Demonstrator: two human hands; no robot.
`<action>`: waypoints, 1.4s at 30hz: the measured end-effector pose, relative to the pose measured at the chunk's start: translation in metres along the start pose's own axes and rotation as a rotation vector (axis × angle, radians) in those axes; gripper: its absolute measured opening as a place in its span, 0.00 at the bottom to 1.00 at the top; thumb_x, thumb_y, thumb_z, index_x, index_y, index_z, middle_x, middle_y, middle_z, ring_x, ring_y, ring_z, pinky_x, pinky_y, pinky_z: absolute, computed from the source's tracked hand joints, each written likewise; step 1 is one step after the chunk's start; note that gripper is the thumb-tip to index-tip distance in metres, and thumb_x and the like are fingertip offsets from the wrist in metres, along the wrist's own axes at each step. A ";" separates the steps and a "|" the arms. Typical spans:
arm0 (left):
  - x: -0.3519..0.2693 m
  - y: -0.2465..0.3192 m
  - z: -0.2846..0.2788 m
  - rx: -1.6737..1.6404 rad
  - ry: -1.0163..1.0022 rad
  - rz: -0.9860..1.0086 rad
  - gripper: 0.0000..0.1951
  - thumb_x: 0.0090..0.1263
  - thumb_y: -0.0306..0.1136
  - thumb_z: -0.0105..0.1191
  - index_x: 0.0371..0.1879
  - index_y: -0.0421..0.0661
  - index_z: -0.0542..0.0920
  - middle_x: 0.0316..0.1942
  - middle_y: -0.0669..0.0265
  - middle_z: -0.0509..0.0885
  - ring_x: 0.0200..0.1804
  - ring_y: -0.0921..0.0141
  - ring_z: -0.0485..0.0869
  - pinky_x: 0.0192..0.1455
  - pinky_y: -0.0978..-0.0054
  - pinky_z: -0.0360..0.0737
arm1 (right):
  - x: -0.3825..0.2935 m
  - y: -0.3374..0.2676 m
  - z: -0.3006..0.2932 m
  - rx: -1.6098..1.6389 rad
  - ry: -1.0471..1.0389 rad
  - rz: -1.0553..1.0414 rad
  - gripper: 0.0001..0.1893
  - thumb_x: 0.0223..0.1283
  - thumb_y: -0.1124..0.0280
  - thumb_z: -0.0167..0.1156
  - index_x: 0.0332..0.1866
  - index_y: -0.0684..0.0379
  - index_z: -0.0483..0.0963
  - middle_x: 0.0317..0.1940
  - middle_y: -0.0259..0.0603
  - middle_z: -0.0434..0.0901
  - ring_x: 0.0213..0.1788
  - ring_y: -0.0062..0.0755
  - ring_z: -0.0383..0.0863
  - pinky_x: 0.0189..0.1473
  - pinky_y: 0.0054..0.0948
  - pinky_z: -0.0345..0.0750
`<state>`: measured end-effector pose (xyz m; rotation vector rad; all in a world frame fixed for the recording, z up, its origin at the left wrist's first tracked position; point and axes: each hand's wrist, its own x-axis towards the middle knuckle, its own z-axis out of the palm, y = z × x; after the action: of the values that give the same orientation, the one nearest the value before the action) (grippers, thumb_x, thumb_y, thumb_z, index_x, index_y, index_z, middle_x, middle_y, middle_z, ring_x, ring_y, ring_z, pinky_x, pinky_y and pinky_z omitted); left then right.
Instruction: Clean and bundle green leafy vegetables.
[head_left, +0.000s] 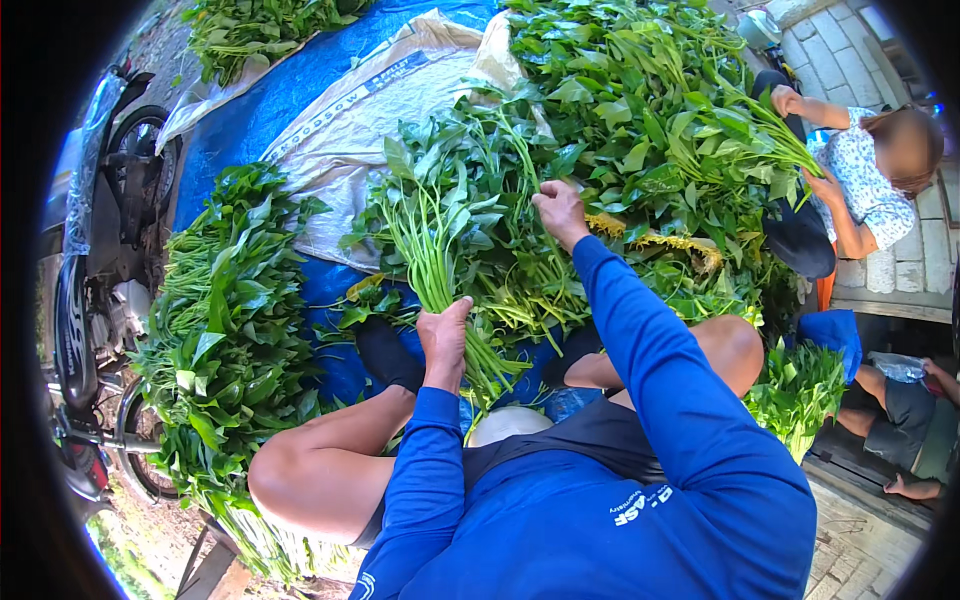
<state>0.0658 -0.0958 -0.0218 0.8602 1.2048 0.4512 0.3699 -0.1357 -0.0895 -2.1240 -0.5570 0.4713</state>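
Observation:
A bunch of leafy green stems (424, 247), which look like water spinach, is gripped upright in my left hand (444, 334). Its cut ends poke out below my fist towards my lap, and its leaves fan out above. Further right, my right hand (561, 210) pinches a long single stem (523, 150) near the front of a loose heap of greens (615, 112). Yellowed stems and leaves (652, 238) lie just right of that hand. Between my feet more loose stems (525, 300) rest over the blue tarp (349, 285).
Stacked bundles of greens (232, 322) line my left, beside a motorcycle (97, 300). A white woven sack (390, 97) covers part of the tarp. At right a person (855, 172) holds another bunch; below, more greens (795, 390) stand near another person's legs (892, 420).

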 end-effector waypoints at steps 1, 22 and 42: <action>0.001 0.002 0.004 0.012 -0.002 -0.014 0.12 0.66 0.27 0.71 0.45 0.40 0.85 0.33 0.70 0.85 0.30 0.76 0.79 0.35 0.73 0.78 | 0.002 -0.008 -0.012 0.030 0.029 -0.002 0.18 0.62 0.66 0.70 0.54 0.64 0.85 0.43 0.46 0.91 0.44 0.34 0.90 0.51 0.33 0.84; 0.011 -0.043 -0.008 -0.175 -0.170 -0.057 0.17 0.69 0.46 0.76 0.41 0.46 0.86 0.29 0.72 0.83 0.28 0.75 0.78 0.33 0.69 0.78 | -0.214 -0.055 0.011 0.002 -0.166 -0.231 0.14 0.67 0.73 0.70 0.56 0.65 0.86 0.43 0.40 0.90 0.41 0.25 0.87 0.46 0.29 0.83; 0.008 0.059 -0.084 -0.087 0.273 0.264 0.14 0.64 0.27 0.70 0.45 0.34 0.89 0.37 0.66 0.88 0.35 0.73 0.83 0.39 0.71 0.79 | -0.164 0.008 0.033 -0.155 -0.200 -0.098 0.12 0.63 0.66 0.60 0.42 0.57 0.89 0.41 0.53 0.90 0.46 0.55 0.90 0.52 0.45 0.85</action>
<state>-0.0026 -0.0255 0.0102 0.9065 1.3146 0.8512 0.2187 -0.2074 -0.0930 -2.1971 -0.8308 0.6056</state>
